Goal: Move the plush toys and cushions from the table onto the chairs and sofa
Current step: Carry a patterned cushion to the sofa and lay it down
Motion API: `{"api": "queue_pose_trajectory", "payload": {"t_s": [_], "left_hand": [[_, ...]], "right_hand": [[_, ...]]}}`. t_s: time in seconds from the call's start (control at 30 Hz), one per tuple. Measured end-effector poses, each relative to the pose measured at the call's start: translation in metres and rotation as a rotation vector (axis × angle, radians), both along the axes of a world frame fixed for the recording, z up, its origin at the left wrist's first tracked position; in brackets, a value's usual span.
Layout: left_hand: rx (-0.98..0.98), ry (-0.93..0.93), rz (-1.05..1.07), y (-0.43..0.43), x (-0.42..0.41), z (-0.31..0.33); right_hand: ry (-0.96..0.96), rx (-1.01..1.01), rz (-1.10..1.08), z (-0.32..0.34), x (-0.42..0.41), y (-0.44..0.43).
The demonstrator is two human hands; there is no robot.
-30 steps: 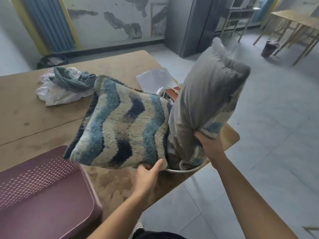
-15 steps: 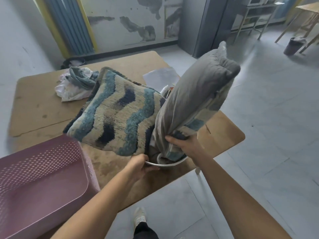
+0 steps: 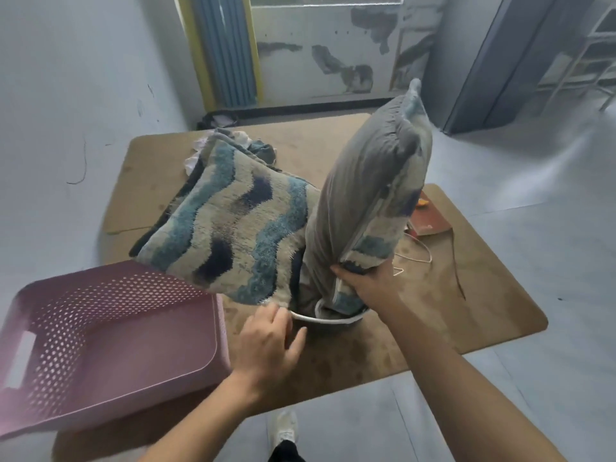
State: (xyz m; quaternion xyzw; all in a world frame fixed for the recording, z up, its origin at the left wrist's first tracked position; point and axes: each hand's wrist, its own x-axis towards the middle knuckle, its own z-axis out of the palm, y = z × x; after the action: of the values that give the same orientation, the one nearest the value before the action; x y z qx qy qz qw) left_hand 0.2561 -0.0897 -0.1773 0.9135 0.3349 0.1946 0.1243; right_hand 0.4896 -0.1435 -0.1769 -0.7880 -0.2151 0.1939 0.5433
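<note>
Grey cushion was tipped nearer upright, lower end gripped by the right hand, long axis rising above its fingers. Left hand was held open; wavy cushion lay just up-left of its fingers.

A pink perforated basket sits near left, crumpled clothes lie far back, a reddish book at right.

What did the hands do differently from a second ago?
The left hand let go of the wavy cushion and dropped to the white rim. The right hand still grips the upright grey cushion; both cushions stay put.
</note>
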Motion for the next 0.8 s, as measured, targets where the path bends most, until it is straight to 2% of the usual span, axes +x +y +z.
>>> {"api": "queue_pose_trajectory", "payload": {"t_s": [0.07, 0.13, 0.2, 0.33, 0.4, 0.53, 0.67, 0.8], "left_hand": [[0.154, 0.098, -0.182, 0.001, 0.013, -0.014], [0.125, 0.257, -0.221, 0.005, 0.033, -0.016], [0.055, 0.321, -0.225, 0.01, 0.047, -0.018], [0.066, 0.22, -0.239, 0.015, 0.055, -0.028], [0.131, 0.206, -0.229, 0.019, 0.057, -0.029], [0.132, 0.278, -0.231, 0.021, 0.067, -0.026], [0.079, 0.231, -0.257, 0.024, 0.075, -0.022], [0.044, 0.304, -0.254, 0.02, 0.072, -0.018]], "right_hand": [[0.063, -0.04, -0.008, 0.004, 0.001, 0.001], [0.122, -0.051, -0.019, 0.005, 0.002, -0.002], [0.176, -0.014, -0.066, 0.011, 0.001, -0.007], [0.357, 0.17, -0.175, 0.021, 0.005, -0.013], [0.422, 0.265, -0.197, 0.04, 0.007, -0.009], [0.375, 0.445, -0.171, 0.096, 0.019, -0.001], [0.339, 0.635, -0.142, 0.167, 0.028, -0.011], [0.127, 0.862, -0.009, 0.268, 0.058, -0.033]]}}
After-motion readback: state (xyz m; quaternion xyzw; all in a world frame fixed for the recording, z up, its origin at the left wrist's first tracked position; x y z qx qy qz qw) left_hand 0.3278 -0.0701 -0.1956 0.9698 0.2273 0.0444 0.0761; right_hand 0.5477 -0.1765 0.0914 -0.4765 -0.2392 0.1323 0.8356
